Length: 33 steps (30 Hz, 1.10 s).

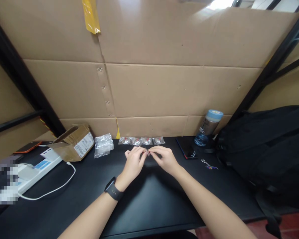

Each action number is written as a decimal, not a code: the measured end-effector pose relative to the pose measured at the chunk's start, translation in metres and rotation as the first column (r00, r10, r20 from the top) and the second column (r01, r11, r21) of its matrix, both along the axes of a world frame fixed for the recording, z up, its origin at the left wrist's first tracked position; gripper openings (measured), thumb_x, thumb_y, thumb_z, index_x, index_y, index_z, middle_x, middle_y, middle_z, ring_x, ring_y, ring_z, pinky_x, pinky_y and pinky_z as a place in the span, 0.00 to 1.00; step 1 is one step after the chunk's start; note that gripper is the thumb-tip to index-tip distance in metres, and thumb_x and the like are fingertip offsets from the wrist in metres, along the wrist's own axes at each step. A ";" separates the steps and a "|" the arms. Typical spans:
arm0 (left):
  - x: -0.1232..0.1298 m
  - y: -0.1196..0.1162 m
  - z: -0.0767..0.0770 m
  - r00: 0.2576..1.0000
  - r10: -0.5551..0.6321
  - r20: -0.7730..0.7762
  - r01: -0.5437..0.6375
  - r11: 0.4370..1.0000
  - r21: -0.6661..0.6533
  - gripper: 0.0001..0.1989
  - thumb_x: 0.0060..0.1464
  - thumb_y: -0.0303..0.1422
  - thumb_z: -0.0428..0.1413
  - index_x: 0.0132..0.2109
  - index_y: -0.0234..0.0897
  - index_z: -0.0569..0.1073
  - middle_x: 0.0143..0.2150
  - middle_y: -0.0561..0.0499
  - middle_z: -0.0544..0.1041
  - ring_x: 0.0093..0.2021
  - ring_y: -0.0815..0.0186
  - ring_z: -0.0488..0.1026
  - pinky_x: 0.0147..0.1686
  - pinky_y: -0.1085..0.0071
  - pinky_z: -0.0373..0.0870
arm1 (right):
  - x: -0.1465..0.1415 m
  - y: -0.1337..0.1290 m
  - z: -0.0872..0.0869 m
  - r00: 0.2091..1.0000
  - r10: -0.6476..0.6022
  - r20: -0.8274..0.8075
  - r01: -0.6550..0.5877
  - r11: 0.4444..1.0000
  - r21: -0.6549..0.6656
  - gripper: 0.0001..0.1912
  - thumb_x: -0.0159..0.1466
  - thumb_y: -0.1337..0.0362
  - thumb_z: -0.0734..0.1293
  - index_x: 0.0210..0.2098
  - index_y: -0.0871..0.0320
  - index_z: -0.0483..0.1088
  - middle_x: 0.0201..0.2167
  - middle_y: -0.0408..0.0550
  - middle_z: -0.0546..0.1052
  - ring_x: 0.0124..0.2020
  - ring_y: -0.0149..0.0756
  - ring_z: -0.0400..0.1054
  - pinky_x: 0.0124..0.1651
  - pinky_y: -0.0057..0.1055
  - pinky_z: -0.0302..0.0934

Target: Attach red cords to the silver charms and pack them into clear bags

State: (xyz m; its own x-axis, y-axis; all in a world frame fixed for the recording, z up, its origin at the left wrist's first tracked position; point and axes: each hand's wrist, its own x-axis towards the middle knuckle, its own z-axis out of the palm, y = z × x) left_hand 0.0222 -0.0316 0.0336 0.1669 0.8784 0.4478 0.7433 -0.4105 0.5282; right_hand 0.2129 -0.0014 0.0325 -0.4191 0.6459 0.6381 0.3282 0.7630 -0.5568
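Note:
Above the black table (149, 196), my left hand (134, 160) and my right hand (166, 160) meet fingertip to fingertip. Both pinch a small, shiny item (148, 152) between them, too small to make out. A dark watch is on my left wrist. Just beyond my hands lies a row of several small clear packets (147, 141) with round silvery contents and red marks. Left of that row is a pile of clear plastic bags (103, 145).
An open cardboard box (76, 142), a white power strip (42, 166) and a white cable are at the left. Right of my hands are a phone (186, 148), a keychain (209, 166), a blue-lidded bottle (208, 128) and a black backpack (269, 149). Cardboard walls the back.

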 end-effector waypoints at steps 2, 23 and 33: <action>0.001 0.000 -0.001 1.000 -0.002 -0.006 0.002 1.000 -0.004 0.12 0.68 0.35 0.48 0.38 0.40 0.74 0.41 0.51 0.80 0.48 0.60 0.73 0.44 0.63 0.54 | 0.002 0.003 -0.004 0.997 -0.028 0.072 0.023 0.997 0.078 0.11 0.70 0.63 0.64 0.46 0.50 0.79 0.44 0.49 0.83 0.46 0.43 0.77 0.54 0.43 0.70; -0.014 0.011 -0.022 0.960 -0.210 -0.185 0.197 0.977 -0.086 0.12 0.65 0.43 0.54 0.52 0.53 0.78 0.57 0.49 0.77 0.63 0.49 0.62 0.56 0.51 0.58 | 0.012 0.006 0.000 0.913 -0.170 0.371 0.118 0.980 0.158 0.04 0.65 0.68 0.67 0.35 0.54 0.74 0.47 0.50 0.76 0.49 0.41 0.70 0.51 0.35 0.67; -0.065 0.034 -0.011 0.924 -0.179 -0.339 0.130 0.978 -0.164 0.07 0.60 0.37 0.57 0.39 0.46 0.81 0.42 0.48 0.81 0.50 0.54 0.72 0.52 0.57 0.59 | 0.052 0.033 -0.004 0.837 -0.136 0.531 0.186 0.982 -0.041 0.10 0.65 0.64 0.69 0.46 0.54 0.76 0.48 0.51 0.77 0.50 0.42 0.72 0.53 0.37 0.66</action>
State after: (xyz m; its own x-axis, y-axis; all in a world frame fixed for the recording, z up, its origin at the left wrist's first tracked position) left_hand -0.0426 0.0025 0.0226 0.4297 0.8772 0.2143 0.8238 -0.4780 0.3048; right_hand 0.2648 0.0311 0.0288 -0.5590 0.7764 0.2910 0.7036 0.6299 -0.3289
